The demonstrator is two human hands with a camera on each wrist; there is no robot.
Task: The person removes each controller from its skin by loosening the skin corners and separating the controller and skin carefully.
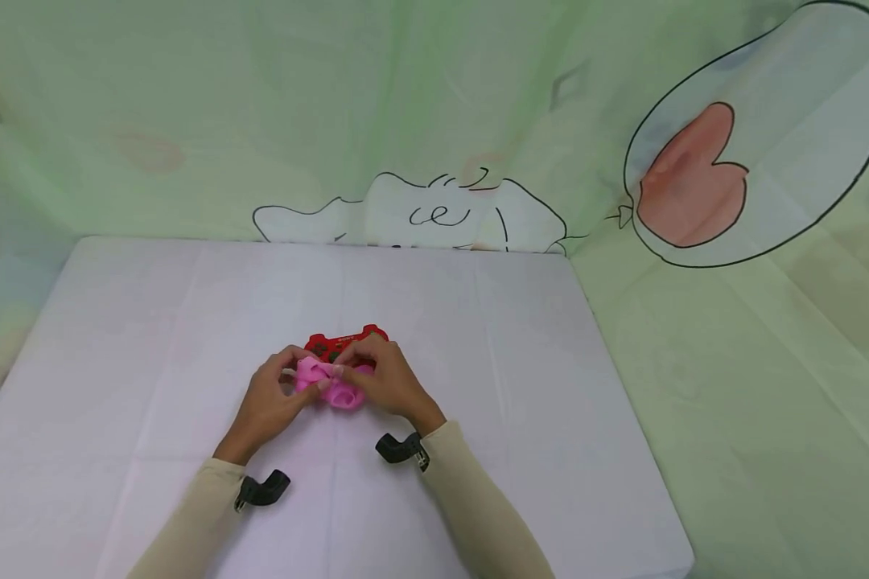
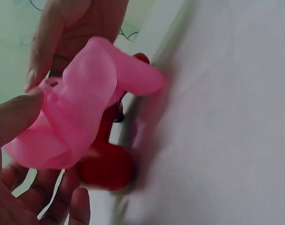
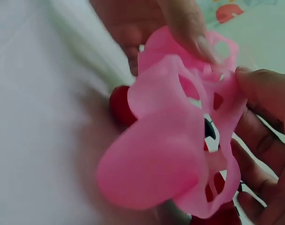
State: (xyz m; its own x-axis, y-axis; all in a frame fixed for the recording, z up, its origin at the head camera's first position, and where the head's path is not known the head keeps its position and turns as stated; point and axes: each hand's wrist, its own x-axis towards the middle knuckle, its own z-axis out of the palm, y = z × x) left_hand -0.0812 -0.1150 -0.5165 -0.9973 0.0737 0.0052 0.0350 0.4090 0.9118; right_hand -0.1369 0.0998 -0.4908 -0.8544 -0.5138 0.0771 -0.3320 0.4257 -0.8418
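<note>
A soft, see-through pink silicone controller cover (image 1: 343,394) is held between both hands above the table. My left hand (image 1: 269,404) pinches its left side between thumb and fingers, while my right hand (image 1: 394,384) pinches the right side. In the right wrist view the cover (image 3: 151,159) shows rounded grip pockets and cut-out openings, partly folded. Just behind it lies a red game controller (image 1: 322,346) with dark buttons, partly hidden by the right hand and the cover. One red grip of the controller (image 2: 109,166) shows below the cover in the left wrist view.
A white-covered table (image 1: 210,297) lies under the hands. Green drapery (image 1: 297,96) with printed drawings hangs behind it and along the right side. Each sleeve bears a black wrist device (image 1: 264,489) near the cuff.
</note>
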